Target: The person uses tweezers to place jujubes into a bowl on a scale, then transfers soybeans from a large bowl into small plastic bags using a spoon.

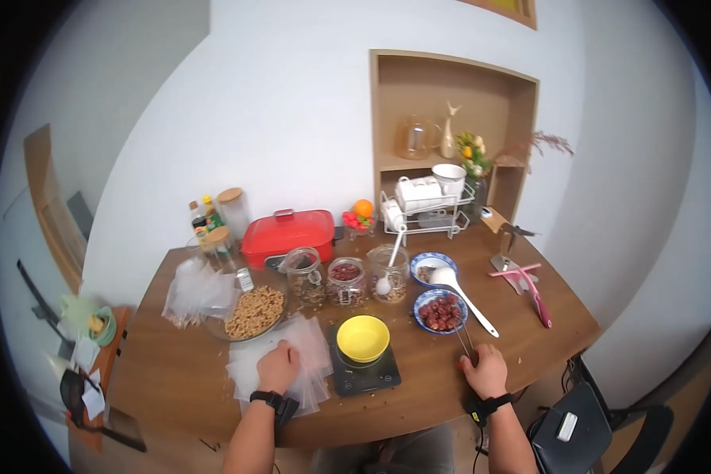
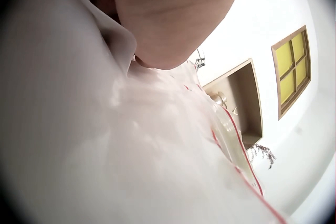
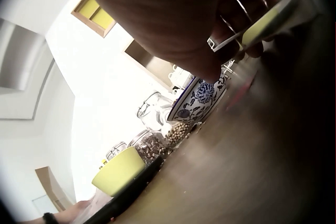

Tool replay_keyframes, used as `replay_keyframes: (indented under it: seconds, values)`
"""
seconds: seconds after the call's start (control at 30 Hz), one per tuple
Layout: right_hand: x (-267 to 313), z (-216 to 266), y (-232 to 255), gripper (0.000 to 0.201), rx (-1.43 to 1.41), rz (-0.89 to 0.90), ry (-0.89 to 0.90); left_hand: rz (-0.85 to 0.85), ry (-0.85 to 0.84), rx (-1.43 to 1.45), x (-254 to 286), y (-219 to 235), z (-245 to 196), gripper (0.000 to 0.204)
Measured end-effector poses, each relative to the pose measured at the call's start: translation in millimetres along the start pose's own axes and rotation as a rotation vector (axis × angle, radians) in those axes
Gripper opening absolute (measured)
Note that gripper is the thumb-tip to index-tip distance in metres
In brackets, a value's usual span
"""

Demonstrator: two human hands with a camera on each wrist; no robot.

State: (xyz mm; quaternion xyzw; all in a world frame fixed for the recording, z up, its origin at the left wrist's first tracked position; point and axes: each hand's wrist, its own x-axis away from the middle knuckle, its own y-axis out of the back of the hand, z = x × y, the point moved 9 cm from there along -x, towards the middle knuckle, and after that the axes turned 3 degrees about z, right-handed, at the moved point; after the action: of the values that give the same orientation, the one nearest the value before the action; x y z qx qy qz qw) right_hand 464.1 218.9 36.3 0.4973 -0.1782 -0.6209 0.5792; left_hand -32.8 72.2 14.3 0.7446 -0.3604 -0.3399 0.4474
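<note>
My left hand lies on a spread of clear plastic bags with its fingers curled. In the left wrist view a fold of plastic bag rises to the fingers, which are partly hidden behind the palm. My right hand grips metal tongs near the table's front edge. Their thin arms reach toward a blue-and-white bowl of dark red dried fruit. Between the hands, a yellow bowl sits on a black kitchen scale.
Behind the bags is a glass bowl of chopped nuts. Jars stand before a red electric pan. A white ladle lies by a second patterned bowl. Pink-handled tool and dish rack are at right.
</note>
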Motion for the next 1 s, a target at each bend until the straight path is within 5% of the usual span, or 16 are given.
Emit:
replay_keyframes:
  seconds: [0.3, 0.8, 1.0]
  values:
    - [8, -15, -7, 0.033, -0.234, -0.032, 0.08, -0.142, -0.069, 0.126, 24, 7, -7, 0.016]
    - [17, -20, 2, 0.028, -0.346, -0.114, 0.082, -0.144, -0.086, 0.202, 32, 5, -5, 0.015]
    - [17, -24, 0, 0.027, -0.356, -0.113, 0.059, -0.295, -0.162, 0.23, 41, -1, 6, 0.017]
